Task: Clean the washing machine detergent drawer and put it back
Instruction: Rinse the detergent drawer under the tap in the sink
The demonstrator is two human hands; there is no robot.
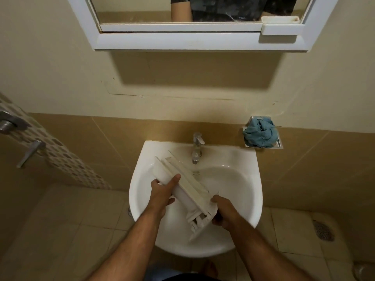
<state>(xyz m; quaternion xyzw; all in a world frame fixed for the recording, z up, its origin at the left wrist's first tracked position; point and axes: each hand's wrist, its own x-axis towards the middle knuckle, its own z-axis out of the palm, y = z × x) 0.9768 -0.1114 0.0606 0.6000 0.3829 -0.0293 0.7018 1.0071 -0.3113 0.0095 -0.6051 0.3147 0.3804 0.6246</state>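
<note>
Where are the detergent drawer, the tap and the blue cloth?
detergent drawer [182, 185], head view, its long white side.
tap [196, 148], head view, its spout.
blue cloth [260, 134], head view, middle of the bundle.

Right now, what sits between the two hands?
In the head view, the white detergent drawer, tilted over the sink, spans the gap: the left hand grips its side, the right hand its near end.

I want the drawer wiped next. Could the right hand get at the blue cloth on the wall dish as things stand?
Probably not yet: the right hand grips the drawer. Nothing stands between it and the blue cloth, once it lets go.
</note>
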